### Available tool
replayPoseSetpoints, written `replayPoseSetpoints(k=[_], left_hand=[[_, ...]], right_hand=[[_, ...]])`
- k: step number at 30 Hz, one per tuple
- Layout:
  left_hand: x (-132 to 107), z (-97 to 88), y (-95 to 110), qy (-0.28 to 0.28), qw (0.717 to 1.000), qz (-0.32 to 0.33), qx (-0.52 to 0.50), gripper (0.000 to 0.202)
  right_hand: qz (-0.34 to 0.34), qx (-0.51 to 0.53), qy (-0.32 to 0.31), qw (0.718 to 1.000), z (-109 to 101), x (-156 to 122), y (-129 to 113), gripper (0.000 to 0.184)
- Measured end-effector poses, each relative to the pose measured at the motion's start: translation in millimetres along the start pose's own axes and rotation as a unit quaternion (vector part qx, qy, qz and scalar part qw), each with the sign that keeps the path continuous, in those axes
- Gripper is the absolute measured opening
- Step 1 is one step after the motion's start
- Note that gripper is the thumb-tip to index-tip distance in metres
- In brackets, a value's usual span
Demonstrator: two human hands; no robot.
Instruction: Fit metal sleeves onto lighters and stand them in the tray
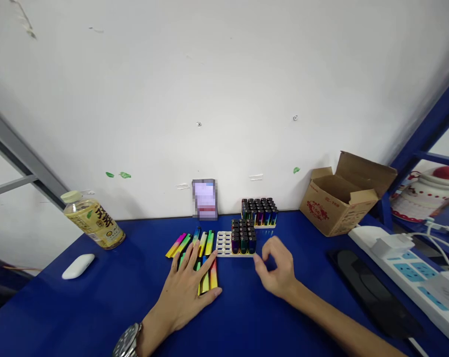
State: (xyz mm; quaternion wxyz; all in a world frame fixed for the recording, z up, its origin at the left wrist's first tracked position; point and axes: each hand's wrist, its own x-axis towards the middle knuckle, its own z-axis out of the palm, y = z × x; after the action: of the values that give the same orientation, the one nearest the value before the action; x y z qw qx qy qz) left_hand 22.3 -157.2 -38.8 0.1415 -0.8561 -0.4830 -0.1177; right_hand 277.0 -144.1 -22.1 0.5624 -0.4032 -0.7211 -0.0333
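Observation:
My left hand [186,292] lies spread over a loose group of shiny, colour-graded lighter-shaped pieces [209,243], its fingers apart and covering some of them. My right hand [278,270] is curled, with thumb and index finger bent into a loop; whether anything is between their tips I cannot make out. Its thumb tip is at the right front corner of a white rack with holes [223,244]. Dark lighter-like pieces with black tops [243,238] stand upright in the rack's right part, while holes show at its left.
Behind stands a second rack of black-topped pieces [259,213]. A phone [205,199] leans on the wall. At left are a drink bottle [94,220] and a white case [78,266]. An open cardboard box [326,210], a black device [373,292] and a power strip [406,272] are at right.

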Motion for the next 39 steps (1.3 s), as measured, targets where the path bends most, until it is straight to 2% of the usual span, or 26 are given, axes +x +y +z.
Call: replayPoseSetpoints(k=[1,2,5,7,9,11,13,17,21,26,27,29,31,34,36,39], left_hand=[[2.5,1.5,-2.8,-0.005,1.0,0.0,-0.004,0.067],[4.9,2.6,-6.5,-0.01,1.0,0.003,-0.008,0.064],[10.3,3.2,-17.3,-0.012,1.0,0.015,-0.018,0.061],[13.4,1.0,-18.7,0.007,1.0,0.013,-0.018,0.066],[18.2,-2.9,-12.6,0.047,0.998,-0.004,-0.031,0.062],[26.4,-7.6,0.4,0.093,0.992,-0.028,-0.075,0.046],[38.0,-11.8,17.2,0.115,0.982,-0.05,-0.144,0.031],[64.0,-14.8,47.5,0.088,0.958,-0.089,-0.257,0.02],[78.9,-13.8,58.1,0.082,0.93,-0.118,-0.338,0.014],[82.5,-17.2,50.3,0.154,0.845,-0.226,-0.46,0.008],[83.4,-17.6,48.7,0.151,0.843,-0.243,-0.456,0.006],[86.0,-17.3,47.3,0.118,0.867,-0.241,-0.42,0.008],[89.4,-15.8,47.8,0.086,0.893,-0.199,-0.394,0.009],[93.4,-14.3,48.5,0.082,0.896,-0.141,-0.413,0.009],[94.5,-16.0,46.9,0.082,0.873,-0.156,-0.454,0.014],[94.9,-21.7,41.8,0.092,0.81,-0.234,-0.53,0.022]], right_hand=[[0.052,-0.001,-0.002,0.999,0.1,2.0,6.1,0.008],[0.094,0.003,-0.015,0.995,1.0,4.2,11.6,0.011],[0.163,0.058,-0.107,0.979,7.0,9.7,23.2,0.052],[0.183,0.09,-0.167,0.965,12.1,11.3,27.0,0.068],[0.205,0.105,-0.19,0.954,16.9,11.2,29.1,0.078],[0.223,0.118,-0.2,0.947,20.4,10.0,31.0,0.084],[0.226,0.136,-0.214,0.941,22.1,8.5,33.5,0.088],[0.215,0.166,-0.224,0.936,22.3,5.6,39.5,0.087],[0.209,0.159,-0.22,0.94,22.0,4.3,42.4,0.083],[0.212,0.157,-0.225,0.938,22.7,4.7,41.6,0.083],[0.215,0.154,-0.225,0.938,22.9,4.8,41.6,0.083],[0.217,0.151,-0.224,0.938,23.1,4.9,41.8,0.084],[0.213,0.153,-0.224,0.939,23.1,5.0,42.2,0.084],[0.21,0.154,-0.225,0.939,22.9,5.3,42.4,0.083],[0.217,0.15,-0.229,0.937,22.4,5.5,42.0,0.083],[0.229,0.146,-0.238,0.932,21.4,5.7,40.9,0.082]])
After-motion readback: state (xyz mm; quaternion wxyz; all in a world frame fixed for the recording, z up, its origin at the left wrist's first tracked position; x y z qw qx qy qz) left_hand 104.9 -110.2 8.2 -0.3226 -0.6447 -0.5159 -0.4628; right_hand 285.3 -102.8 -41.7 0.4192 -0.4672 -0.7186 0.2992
